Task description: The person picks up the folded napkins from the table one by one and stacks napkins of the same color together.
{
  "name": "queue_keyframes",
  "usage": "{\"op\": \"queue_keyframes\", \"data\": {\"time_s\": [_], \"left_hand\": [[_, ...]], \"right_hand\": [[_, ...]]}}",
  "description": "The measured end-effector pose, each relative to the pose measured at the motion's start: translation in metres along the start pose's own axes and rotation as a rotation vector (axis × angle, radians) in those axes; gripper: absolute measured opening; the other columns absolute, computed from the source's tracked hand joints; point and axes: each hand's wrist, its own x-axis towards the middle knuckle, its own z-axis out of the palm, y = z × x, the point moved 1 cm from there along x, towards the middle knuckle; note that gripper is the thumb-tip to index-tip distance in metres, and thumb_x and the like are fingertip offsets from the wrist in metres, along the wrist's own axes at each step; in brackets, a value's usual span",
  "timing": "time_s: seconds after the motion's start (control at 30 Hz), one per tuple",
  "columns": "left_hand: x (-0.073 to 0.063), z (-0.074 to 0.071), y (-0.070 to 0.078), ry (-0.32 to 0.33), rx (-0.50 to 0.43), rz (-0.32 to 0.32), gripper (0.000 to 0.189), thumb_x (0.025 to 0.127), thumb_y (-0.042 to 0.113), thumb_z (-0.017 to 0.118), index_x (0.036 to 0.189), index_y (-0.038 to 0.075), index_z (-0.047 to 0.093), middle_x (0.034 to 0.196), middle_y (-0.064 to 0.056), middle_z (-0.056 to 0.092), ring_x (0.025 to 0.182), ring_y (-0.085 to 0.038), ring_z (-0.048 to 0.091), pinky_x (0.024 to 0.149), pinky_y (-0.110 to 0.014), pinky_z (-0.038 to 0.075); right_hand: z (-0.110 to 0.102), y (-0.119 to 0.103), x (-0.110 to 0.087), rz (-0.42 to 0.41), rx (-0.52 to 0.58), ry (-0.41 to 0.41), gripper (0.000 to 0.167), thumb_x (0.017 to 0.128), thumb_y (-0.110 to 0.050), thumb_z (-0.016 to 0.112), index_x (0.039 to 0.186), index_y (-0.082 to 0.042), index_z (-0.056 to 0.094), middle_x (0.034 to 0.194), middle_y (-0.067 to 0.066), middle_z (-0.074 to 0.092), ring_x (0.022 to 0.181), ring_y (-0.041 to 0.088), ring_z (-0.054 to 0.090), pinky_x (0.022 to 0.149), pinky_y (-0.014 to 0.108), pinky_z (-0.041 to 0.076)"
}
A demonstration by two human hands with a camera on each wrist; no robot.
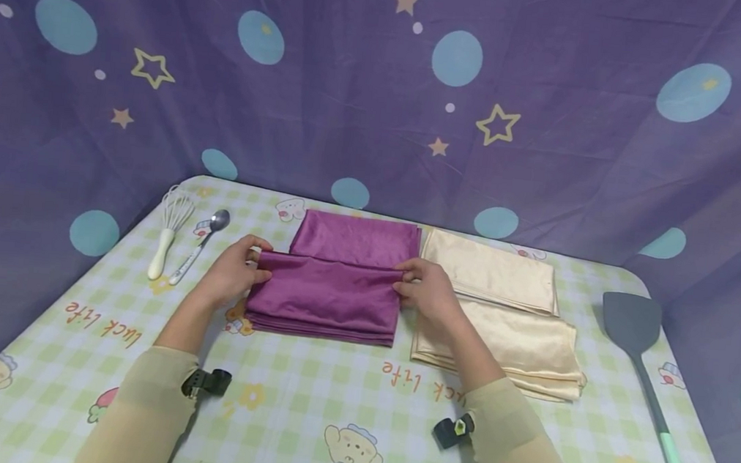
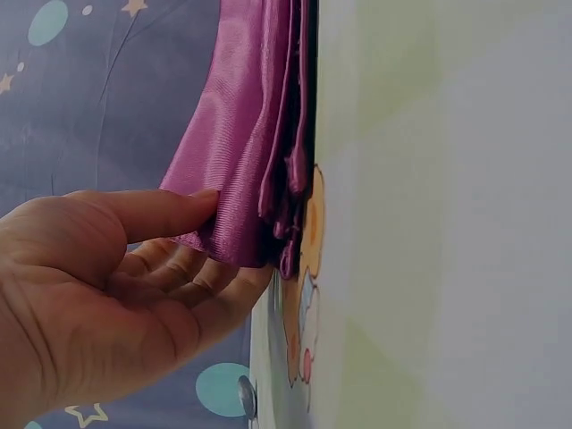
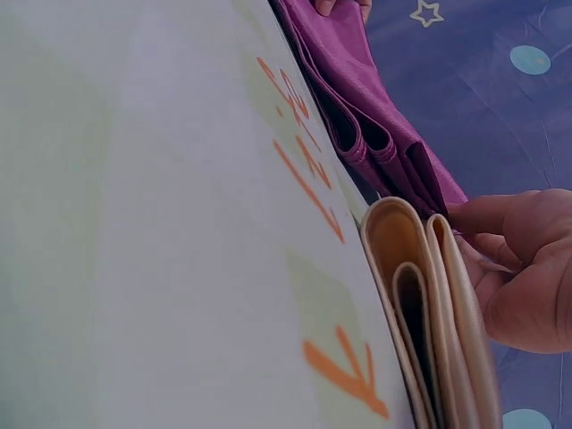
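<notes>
A folded purple satin cloth (image 1: 325,297) lies in the middle of the table, its stacked layers showing along the near edge. My left hand (image 1: 235,271) pinches its far left corner between thumb and fingers; in the left wrist view the thumb lies on top of the purple cloth (image 2: 237,161) and the fingers are beneath. At the far right corner, my right hand (image 1: 428,288) pinches the cloth the same way, seen also in the right wrist view beside the purple folds (image 3: 375,107). Directly behind lies a second folded purple cloth (image 1: 357,238), its near part hidden.
Two folded cream satin cloths, one farther (image 1: 489,271) and one nearer (image 1: 500,338), lie to the right, the nearer partly under my right forearm. A whisk (image 1: 167,232) and a spoon (image 1: 200,246) lie at the left. A grey spatula (image 1: 633,324) with a mint handle lies at the right edge.
</notes>
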Motion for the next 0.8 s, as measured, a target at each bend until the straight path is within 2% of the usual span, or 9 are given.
{"op": "queue_keyframes", "data": {"time_s": [0.13, 0.37, 0.57, 0.8], "left_hand": [[0.001, 0.0, -0.002, 0.016, -0.046, -0.002, 0.046, 0.092, -0.006, 0.064, 0.135, -0.002, 0.047, 0.116, -0.026, 0.06, 0.085, -0.024, 0.061, 0.07, -0.03, 0.056], [0.001, 0.0, 0.001, 0.042, -0.161, 0.036, 0.046, 0.091, -0.009, 0.065, 0.135, -0.002, 0.05, 0.117, -0.026, 0.058, 0.082, -0.022, 0.063, 0.067, -0.028, 0.057], [0.005, 0.003, 0.002, 0.07, -0.202, 0.036, 0.048, 0.092, -0.008, 0.065, 0.138, -0.002, 0.05, 0.119, -0.026, 0.058, 0.087, -0.023, 0.066, 0.069, -0.028, 0.058], [0.012, 0.008, 0.001, 0.1, -0.257, 0.037, 0.052, 0.092, -0.008, 0.065, 0.141, -0.002, 0.048, 0.121, -0.028, 0.059, 0.085, -0.018, 0.067, 0.07, -0.027, 0.058]], "right_hand": [[-0.001, 0.001, 0.002, 0.007, 0.051, 0.0, 0.033, 0.09, 0.011, 0.068, 0.122, 0.008, 0.063, 0.093, 0.013, 0.059, 0.072, 0.022, 0.069, 0.073, 0.039, 0.062], [-0.006, 0.006, 0.009, -0.025, 0.076, 0.011, 0.036, 0.091, 0.01, 0.067, 0.126, 0.006, 0.061, 0.095, 0.014, 0.058, 0.07, 0.022, 0.069, 0.07, 0.04, 0.062], [-0.011, 0.008, 0.014, -0.033, 0.093, 0.018, 0.036, 0.093, 0.007, 0.066, 0.128, 0.005, 0.061, 0.096, 0.015, 0.06, 0.072, 0.019, 0.068, 0.072, 0.041, 0.062], [-0.015, 0.008, 0.023, -0.021, 0.062, 0.036, 0.035, 0.093, 0.007, 0.066, 0.128, 0.003, 0.062, 0.097, 0.015, 0.063, 0.071, 0.018, 0.067, 0.071, 0.038, 0.062]]}}
